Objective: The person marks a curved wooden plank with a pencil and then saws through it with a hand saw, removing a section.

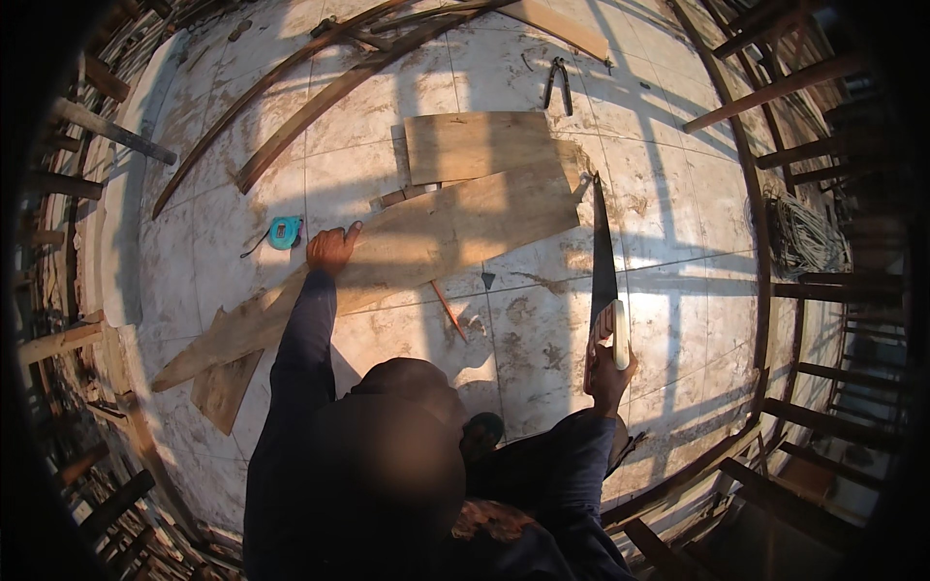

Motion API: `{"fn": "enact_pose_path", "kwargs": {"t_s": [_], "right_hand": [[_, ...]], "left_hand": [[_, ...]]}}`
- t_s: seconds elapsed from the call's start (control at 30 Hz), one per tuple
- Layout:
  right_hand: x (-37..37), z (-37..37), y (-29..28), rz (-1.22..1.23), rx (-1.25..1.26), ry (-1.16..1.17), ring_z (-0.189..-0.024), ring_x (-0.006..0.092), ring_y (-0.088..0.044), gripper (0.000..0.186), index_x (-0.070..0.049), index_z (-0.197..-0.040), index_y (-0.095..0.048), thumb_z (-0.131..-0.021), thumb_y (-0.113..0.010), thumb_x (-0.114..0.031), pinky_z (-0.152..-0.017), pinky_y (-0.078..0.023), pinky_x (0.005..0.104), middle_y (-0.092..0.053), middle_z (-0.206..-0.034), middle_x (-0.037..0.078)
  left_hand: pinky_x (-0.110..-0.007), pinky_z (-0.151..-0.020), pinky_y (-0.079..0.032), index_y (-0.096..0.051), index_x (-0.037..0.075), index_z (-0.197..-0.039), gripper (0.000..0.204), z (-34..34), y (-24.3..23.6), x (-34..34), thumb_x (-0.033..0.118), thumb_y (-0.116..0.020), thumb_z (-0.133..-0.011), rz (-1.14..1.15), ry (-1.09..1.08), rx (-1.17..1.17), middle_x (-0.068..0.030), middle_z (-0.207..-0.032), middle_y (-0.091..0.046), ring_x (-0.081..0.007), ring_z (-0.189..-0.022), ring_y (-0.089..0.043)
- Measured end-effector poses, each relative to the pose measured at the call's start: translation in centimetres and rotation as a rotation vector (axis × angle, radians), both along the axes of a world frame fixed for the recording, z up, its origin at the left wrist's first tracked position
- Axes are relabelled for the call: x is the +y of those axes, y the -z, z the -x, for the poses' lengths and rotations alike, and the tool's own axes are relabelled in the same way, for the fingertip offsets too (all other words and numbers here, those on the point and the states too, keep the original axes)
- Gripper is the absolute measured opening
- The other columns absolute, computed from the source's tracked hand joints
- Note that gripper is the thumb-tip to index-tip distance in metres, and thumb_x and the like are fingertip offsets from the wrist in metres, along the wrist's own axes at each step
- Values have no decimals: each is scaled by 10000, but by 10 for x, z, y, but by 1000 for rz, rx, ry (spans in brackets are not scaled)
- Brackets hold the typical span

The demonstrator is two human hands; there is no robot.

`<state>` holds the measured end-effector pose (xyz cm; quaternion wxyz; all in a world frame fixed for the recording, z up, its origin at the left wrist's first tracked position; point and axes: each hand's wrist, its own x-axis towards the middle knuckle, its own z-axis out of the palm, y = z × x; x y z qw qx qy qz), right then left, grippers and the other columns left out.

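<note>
A long wooden board (465,221) lies at a slant across another flat wooden piece (475,140). My left hand (331,249) grips the board's far edge, thumb stretched out to the right and fingers curled over the edge. In my right hand (610,373) is a handsaw (604,242), held by its pale handle. Its dark blade points away from me, with the tip close beside the board's right end. Under the board's near left end, a shorter wood piece (225,392) sticks out.
Left of my left hand lies a turquoise tape measure (284,232). A thin reddish-brown stick, possibly a pencil (449,310), rests near the board. Farther off are pincers (558,87) and long curved timbers (339,92). Wooden bars (765,290) and coiled rope (812,237) line the right side.
</note>
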<state>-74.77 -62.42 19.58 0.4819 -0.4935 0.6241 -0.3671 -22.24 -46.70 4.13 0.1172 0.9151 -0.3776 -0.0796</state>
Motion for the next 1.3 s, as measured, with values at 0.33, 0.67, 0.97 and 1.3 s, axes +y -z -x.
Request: {"fn": "enact_pose_path", "kwargs": {"t_s": [0.33, 0.67, 0.97, 1.3], "right_hand": [[62, -37, -6, 256, 190, -12, -706, 94, -564, 419, 57, -1272, -582, -870, -636, -48, -604, -457, 222, -642, -914, 54], [35, -117, -60, 102, 169, -559, -810, 125, -644, 474, 31, -1312, -593, -861, -689, -76, -702, -521, 270, -713, -954, 89], [-18, -156, -112, 373, 415, -761, -993, 340, -708, 474, -34, -1239, -651, -769, -621, 20, -814, -571, 360, -706, -1090, 208], [23, -128, -71, 121, 243, -666, -857, 143, -647, 497, 5, -1318, -594, -835, -654, -90, -760, -529, 295, -715, -1022, 122]], "left_hand": [[-560, -843, -438, -595, 82, -1135, 330, 30, 34, -29, 326, -485, -941, 38, 45, -34, -146, -1097, -620, -347, -1031, -608], [-495, -893, -397, -601, 90, -1088, 323, 56, 7, -50, 358, -505, -934, 69, 38, -107, -110, -1034, -607, -290, -1005, -589], [-476, -823, -410, -598, 68, -1043, 385, 51, 14, -50, 428, -547, -917, 97, 38, -117, -123, -961, -606, -302, -943, -590], [-505, -805, -434, -577, 68, -1036, 415, 54, 12, -64, 464, -574, -914, 101, -28, -153, -122, -930, -653, -315, -915, -629]]}}
